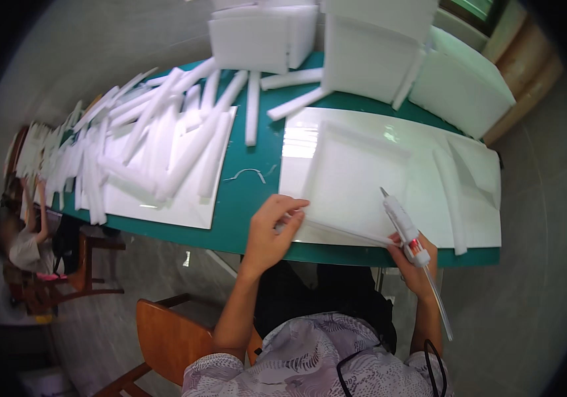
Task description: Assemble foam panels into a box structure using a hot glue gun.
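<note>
A square white foam piece (361, 182) with strips along its edges lies on the glossy white board in front of me. The fingers of my left hand (272, 230) pinch its near left corner. My right hand (418, 263) is closed round a white glue gun (399, 221), whose nozzle points away from me over the foam. From the gun's rear a long clear glue stick (439, 306) sticks out. Fingers of that hand also touch the foam's near right corner. A loose white foam strip (451, 202) lies on the right of the board.
The white board (389, 119) rests on a green table (247, 212). Many foam strips (154, 145) are heaped to the left, with white foam boxes (376, 56) at the back. A wooden chair (172, 334) stands behind-left. Another person (32, 245) sits far left.
</note>
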{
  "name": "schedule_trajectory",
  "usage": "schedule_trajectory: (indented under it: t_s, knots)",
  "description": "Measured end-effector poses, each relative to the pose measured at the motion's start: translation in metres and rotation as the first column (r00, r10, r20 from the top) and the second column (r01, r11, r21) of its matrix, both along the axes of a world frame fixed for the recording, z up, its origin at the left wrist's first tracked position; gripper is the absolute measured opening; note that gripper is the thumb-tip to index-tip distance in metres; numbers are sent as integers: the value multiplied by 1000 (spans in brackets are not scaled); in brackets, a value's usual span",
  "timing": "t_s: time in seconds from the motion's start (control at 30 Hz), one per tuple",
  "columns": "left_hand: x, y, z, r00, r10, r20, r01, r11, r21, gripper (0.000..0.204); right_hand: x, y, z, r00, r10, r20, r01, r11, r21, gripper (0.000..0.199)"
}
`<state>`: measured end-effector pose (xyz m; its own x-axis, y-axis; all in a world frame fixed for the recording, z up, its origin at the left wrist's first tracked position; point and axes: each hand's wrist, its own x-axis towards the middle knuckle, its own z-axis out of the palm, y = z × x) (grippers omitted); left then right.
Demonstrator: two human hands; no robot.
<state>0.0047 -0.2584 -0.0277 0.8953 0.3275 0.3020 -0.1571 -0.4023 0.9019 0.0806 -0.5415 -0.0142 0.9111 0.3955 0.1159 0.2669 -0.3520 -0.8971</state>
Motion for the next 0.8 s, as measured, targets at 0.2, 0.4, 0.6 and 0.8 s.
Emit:
schedule_trajectory:
  t_s: [0.2, 0.4, 0.6, 0.8]
  knots:
    - [-1, -1, 0, 1000, -19, -4, 19, 1000, -6, 19, 0, 1, 0, 999, -27, -32, 28, 999, 16, 17]
    - [1, 2, -2, 999, 48, -16, -49, 999, -13, 19, 5, 3, 3, 1000, 11, -13, -11, 998, -56, 18]
    - [3, 0, -4, 999, 34, -14, -34, 999, -17, 19, 6, 0, -3, 1000, 10, -4, -11, 999, -42, 18]
    - [0, -1, -4, 999, 33, -30, -34, 999, -35, 19, 4, -1, -4, 1000, 11, -18, -12, 999, -44, 18]
